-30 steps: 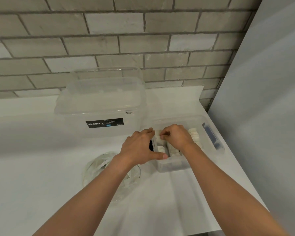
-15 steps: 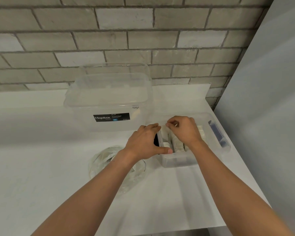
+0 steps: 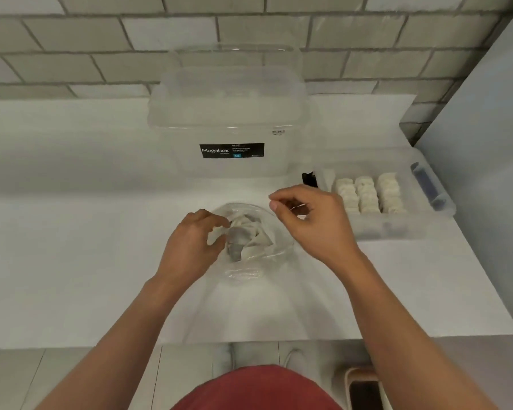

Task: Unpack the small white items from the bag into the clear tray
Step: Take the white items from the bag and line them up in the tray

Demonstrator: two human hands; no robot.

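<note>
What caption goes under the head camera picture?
Both hands, left and right, open the clear bag beside the tray of white items.

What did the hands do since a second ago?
Both hands left the tray and came back to the bag. The left hand and right hand now pinch its rim open. The white items stay in rows in the tray, and the big box has not moved.

Black label [image 3: 231,150] on front wall of large clear lidded box [image 3: 228,113], near table's back edge: "Megabox" in white. Smaller print beneath, blue tag, barcode sticker [image 3: 278,132]: unreadable.
</note>
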